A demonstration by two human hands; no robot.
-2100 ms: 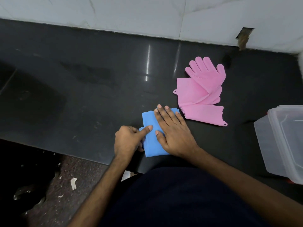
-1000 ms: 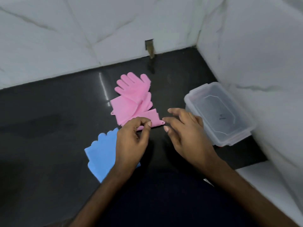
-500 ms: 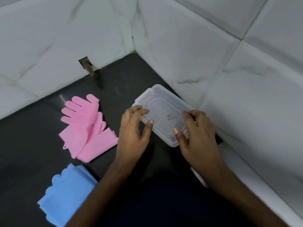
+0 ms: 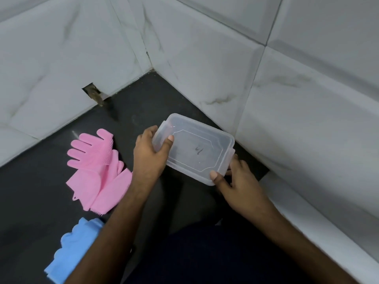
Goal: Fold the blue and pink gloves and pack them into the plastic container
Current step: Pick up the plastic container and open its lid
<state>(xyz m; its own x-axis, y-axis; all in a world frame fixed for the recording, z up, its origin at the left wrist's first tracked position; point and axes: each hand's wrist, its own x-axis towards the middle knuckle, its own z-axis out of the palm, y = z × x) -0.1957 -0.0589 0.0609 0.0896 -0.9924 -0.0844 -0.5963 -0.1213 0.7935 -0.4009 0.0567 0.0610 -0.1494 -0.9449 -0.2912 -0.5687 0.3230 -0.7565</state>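
White marble-veined wall tiles rise on two sides of a black countertop and meet at its far corner. A person in dark clothing leans over the near edge, both forearms reaching toward that corner.

Between the hands sits a clear plastic container, lid on, close to the right-hand wall and just short of the corner. It tilts slightly, its near right corner raised toward the camera; whether its base touches the counter cannot be told.

The left hand clasps the container's left end, thumb pressed on top of the lid and fingers curled around the far side. The right hand grips the near right corner, thumb on the lid's rim and fingers wrapped beneath and behind the side clip. Both hands are closed around the box.

Left of the left hand, apart from it, a pair of pink gloves lies on the counter, one glove crossed over the other, fingers pointing toward the back wall, bristles showing along the edges.

Nearer the counter's front edge, a blue glove bundle lies flat and folded, partly hidden beneath the left forearm.

A small chipped hole breaks the tile at the base of the back wall.
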